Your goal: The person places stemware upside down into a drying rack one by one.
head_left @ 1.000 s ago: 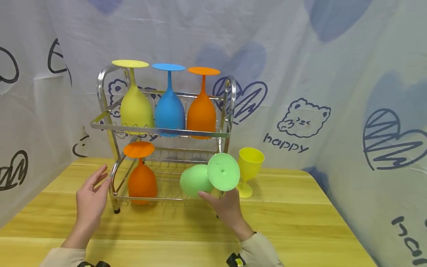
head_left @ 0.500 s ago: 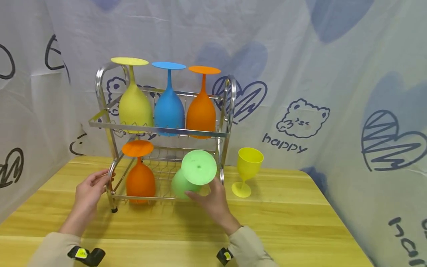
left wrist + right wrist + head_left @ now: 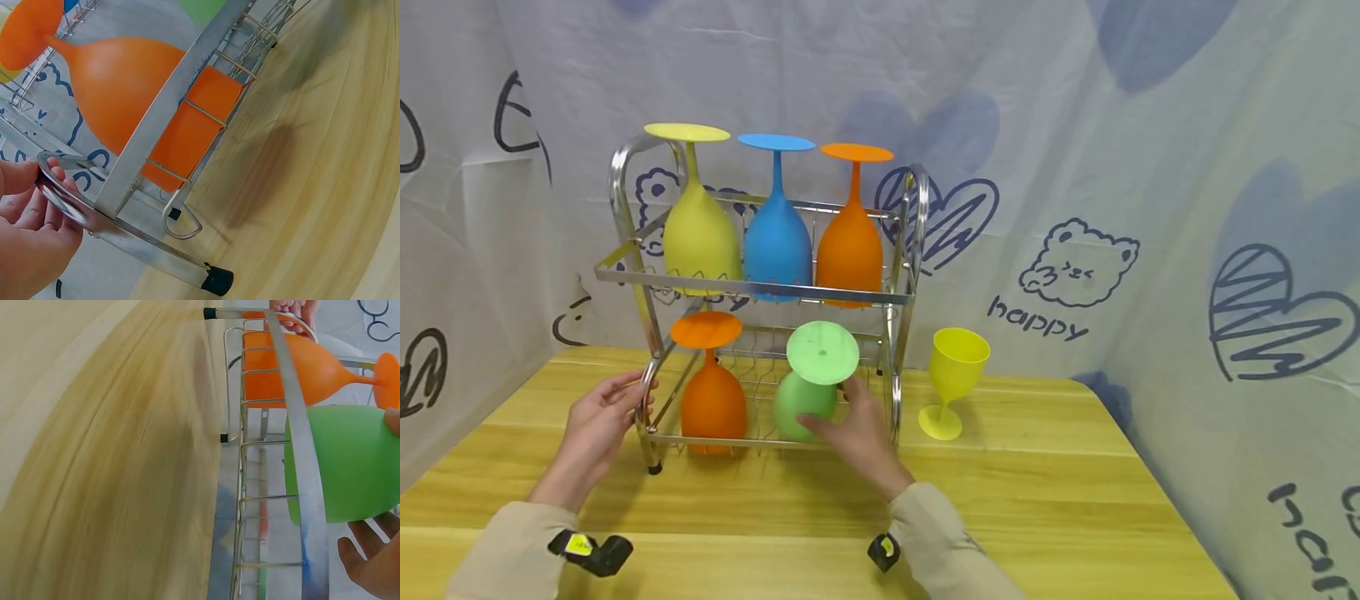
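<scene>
My left hand (image 3: 597, 421) grips the curved left post of a two-tier metal rack (image 3: 760, 287); in the left wrist view the thumb and fingers (image 3: 47, 209) wrap that tube. My right hand (image 3: 865, 429) holds a green goblet (image 3: 805, 404) by its bowl, foot up and slightly tilted, inside the lower tier. Its rim sits behind the front rail in the right wrist view, close to the wires; whether it touches them I cannot tell. An orange goblet (image 3: 713, 404) stands upside down to its left on the same tier.
On the upper tier stand upside-down yellow (image 3: 700, 242), blue (image 3: 777, 246) and orange goblets (image 3: 850, 250). Right of the rack, a bright yellow goblet (image 3: 957, 371) stands upright on the wooden table (image 3: 1060, 500). A patterned cloth (image 3: 1037, 125) hangs behind.
My left hand has moved from beside the rack onto its left post. The green goblet, tipped sideways before, has shifted left and turned more upright, foot up, in my right hand.
</scene>
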`<action>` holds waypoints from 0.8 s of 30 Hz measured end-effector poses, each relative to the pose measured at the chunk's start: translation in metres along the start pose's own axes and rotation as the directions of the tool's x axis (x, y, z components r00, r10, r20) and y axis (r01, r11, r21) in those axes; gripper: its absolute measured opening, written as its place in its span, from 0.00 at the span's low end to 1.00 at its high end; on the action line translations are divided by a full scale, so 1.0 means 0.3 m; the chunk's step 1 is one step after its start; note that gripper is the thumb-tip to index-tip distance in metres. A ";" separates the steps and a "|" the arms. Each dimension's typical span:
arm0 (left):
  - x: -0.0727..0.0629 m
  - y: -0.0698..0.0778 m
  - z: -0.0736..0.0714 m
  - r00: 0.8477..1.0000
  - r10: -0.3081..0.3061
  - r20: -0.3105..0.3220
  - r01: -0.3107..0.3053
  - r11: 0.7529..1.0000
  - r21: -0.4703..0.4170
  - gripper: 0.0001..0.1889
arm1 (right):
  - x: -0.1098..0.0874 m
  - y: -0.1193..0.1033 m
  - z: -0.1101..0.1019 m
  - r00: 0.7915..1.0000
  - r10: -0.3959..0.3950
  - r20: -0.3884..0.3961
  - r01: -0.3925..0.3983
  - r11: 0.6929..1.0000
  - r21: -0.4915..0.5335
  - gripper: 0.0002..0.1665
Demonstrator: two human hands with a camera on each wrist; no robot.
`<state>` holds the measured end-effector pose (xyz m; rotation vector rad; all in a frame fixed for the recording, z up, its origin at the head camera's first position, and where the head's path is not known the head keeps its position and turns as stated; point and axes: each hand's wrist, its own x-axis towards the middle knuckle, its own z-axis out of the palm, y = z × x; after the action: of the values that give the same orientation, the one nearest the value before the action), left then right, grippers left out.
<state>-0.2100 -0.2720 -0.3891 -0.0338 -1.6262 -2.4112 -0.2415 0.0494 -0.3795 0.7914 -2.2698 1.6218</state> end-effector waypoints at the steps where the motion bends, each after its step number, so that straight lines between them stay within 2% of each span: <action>1: 0.000 0.001 0.000 1.000 0.002 -0.005 -0.002 1.000 -0.003 0.07 | 0.007 0.004 0.007 1.000 0.005 0.007 -0.005 1.000 -0.013 0.42; 10: -0.003 -0.005 0.007 0.999 0.004 -0.045 -0.004 1.000 0.007 0.09 | 0.059 0.018 0.066 0.994 0.100 0.044 -0.093 0.987 -0.130 0.42; 19: 0.004 -0.033 0.006 0.996 0.026 -0.088 -0.020 0.998 0.060 0.07 | 0.073 0.021 0.098 0.977 0.184 0.106 -0.174 0.980 -0.096 0.43; 24: -0.004 -0.018 0.015 0.997 0.018 -0.074 -0.016 1.000 0.023 0.09 | 0.079 0.022 0.110 0.971 0.201 0.129 -0.187 0.976 -0.116 0.43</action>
<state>-0.2106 -0.2657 -0.3925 0.0448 -1.6129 -2.3524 -0.2611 0.0134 -0.3848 0.6970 -2.5791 1.5567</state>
